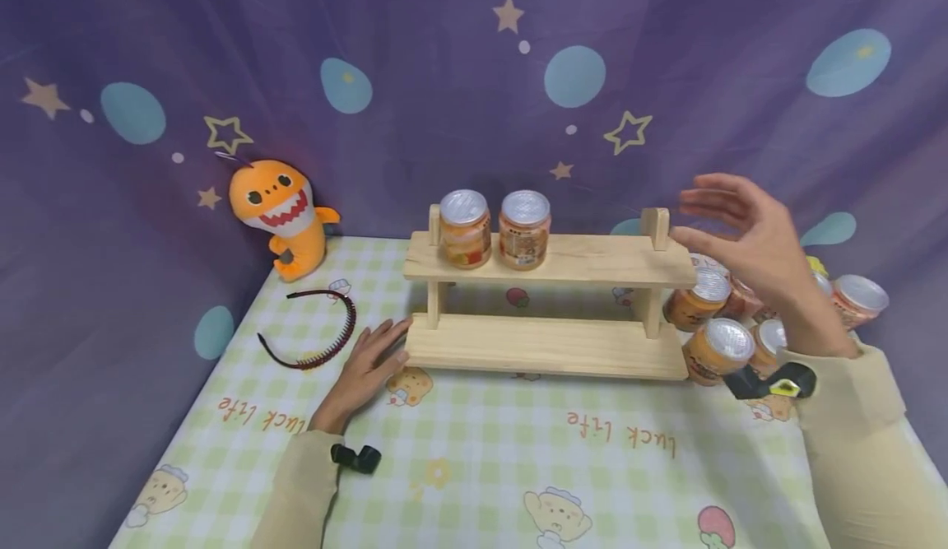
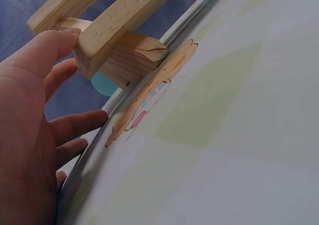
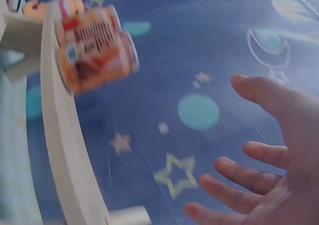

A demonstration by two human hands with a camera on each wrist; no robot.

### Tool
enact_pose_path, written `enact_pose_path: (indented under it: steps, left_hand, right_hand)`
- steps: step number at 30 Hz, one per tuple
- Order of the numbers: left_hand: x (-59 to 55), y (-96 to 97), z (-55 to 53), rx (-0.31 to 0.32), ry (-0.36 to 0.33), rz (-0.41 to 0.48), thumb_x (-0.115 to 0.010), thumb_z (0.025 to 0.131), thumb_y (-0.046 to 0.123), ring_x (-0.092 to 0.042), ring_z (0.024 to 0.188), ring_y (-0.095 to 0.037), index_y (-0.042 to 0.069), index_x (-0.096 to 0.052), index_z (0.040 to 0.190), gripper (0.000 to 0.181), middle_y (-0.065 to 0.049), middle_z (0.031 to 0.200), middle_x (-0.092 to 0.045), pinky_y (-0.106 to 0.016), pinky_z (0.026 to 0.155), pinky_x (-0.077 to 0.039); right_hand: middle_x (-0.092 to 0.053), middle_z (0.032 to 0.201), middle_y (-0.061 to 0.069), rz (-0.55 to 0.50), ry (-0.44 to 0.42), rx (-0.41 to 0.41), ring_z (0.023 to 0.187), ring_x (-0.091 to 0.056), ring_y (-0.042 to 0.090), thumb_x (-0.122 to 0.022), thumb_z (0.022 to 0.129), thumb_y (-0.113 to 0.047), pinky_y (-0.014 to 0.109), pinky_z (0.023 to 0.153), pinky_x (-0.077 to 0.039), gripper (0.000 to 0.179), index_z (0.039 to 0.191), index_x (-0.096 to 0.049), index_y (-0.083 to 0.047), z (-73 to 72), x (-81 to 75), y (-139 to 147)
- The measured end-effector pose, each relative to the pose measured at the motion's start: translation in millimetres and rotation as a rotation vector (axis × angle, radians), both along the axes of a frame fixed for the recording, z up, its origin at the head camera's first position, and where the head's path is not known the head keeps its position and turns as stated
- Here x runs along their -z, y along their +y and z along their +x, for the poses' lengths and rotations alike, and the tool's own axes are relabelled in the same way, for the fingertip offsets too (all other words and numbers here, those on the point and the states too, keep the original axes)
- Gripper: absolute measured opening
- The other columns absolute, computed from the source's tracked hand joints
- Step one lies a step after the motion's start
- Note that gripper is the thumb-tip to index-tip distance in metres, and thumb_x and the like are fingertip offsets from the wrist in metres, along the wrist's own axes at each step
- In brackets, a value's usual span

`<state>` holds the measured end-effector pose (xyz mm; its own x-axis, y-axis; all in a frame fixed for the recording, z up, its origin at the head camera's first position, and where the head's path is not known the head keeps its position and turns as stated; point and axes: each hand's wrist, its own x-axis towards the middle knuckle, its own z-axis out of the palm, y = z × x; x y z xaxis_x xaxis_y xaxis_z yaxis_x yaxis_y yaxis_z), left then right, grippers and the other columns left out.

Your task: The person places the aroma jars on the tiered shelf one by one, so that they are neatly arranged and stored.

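Observation:
A two-tier wooden shelf (image 1: 548, 351) stands on the table. On its upper board, toward the left end, two jars with silver lids sit side by side: a left jar (image 1: 465, 230) and a right jar (image 1: 525, 230). My left hand (image 1: 366, 372) rests by the shelf's left end, fingertips at the lower board's edge; in the left wrist view the thumb and index finger meet the wooden board (image 2: 112, 28). Above the shelf's right end hovers my right hand (image 1: 755, 240), fingers spread and holding nothing. The right wrist view shows that hand (image 3: 264, 170) apart from the jars (image 3: 97, 56).
Several more jars (image 1: 717, 350) crowd the table beside the shelf's right end, partly hidden under my right arm. An orange shark plush (image 1: 277, 211) sits at the back left, with a dark headband (image 1: 344, 331) in front of it. A purple patterned curtain (image 1: 444, 22) hangs behind.

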<state>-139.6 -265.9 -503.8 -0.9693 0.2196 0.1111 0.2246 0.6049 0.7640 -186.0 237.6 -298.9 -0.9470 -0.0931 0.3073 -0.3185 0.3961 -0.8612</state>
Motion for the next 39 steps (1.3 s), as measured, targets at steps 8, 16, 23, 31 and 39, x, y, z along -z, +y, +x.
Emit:
enact_pose_path:
  steps: [8, 16, 23, 31, 39]
  left_hand:
    - [-0.5, 1.8, -0.6, -0.007, -0.011, -0.006, -0.058, 0.101, 0.029, -0.026, 0.153, -0.041, 0.023, -0.043, 0.154, 0.055, -0.011, 0.16, -0.042, -0.062, 0.127, 0.0]
    - [1.9, -0.2, -1.0, 0.005, 0.01, -0.011, -0.058, 0.102, 0.027, -0.027, 0.152, -0.042, 0.022, -0.043, 0.154, 0.054, -0.012, 0.159, -0.043, -0.064, 0.126, -0.001]
    - [1.3, 1.0, -1.1, 0.003, 0.004, -0.014, -0.058, 0.102, 0.027, -0.026, 0.152, -0.042, 0.021, -0.043, 0.154, 0.055, -0.013, 0.159, -0.042, -0.063, 0.126, 0.0]
    - [-0.6, 1.1, -1.4, -0.007, -0.007, -0.02, -0.057, 0.102, 0.029, -0.026, 0.153, -0.041, 0.022, -0.042, 0.154, 0.055, -0.011, 0.16, -0.042, -0.062, 0.127, 0.0]
    - [0.6, 1.1, -0.7, -0.007, 0.001, -0.017, -0.057, 0.102, 0.028, -0.027, 0.152, -0.042, 0.022, -0.043, 0.154, 0.054, -0.012, 0.159, -0.043, -0.063, 0.126, -0.001]
  right_hand:
    - [-0.067, 0.118, -0.023, -0.03, 0.04, 0.124, 0.106, -0.063, -0.009, -0.071, 0.086, 0.008, 0.001, 0.083, -0.05, 0.061, 0.139, -0.054, -0.016, 22.9, 20.0, 66.5]
    - [-0.061, 0.113, -0.033, 0.037, -0.045, 0.226, 0.101, -0.059, -0.018, -0.072, 0.089, 0.0, -0.003, 0.077, -0.046, 0.061, 0.142, -0.05, -0.02, 37.2, 53.9, 103.5]
    - [-0.057, 0.109, -0.037, 0.045, -0.079, 0.252, 0.095, -0.056, -0.023, -0.07, 0.091, 0.0, -0.005, 0.075, -0.044, 0.058, 0.136, -0.049, -0.029, 48.7, 84.2, 125.6]
    - [-0.051, 0.114, -0.038, 0.122, -0.114, 0.206, 0.099, -0.051, -0.026, -0.072, 0.09, -0.001, -0.006, 0.077, -0.043, 0.067, 0.147, -0.043, -0.02, 61.4, 123.4, 145.8]
    - [-0.047, 0.132, -0.036, 0.14, -0.131, 0.105, 0.11, -0.042, -0.028, -0.07, 0.09, 0.003, -0.008, 0.083, -0.039, 0.074, 0.153, -0.038, -0.017, 67.6, 156.2, 153.5]
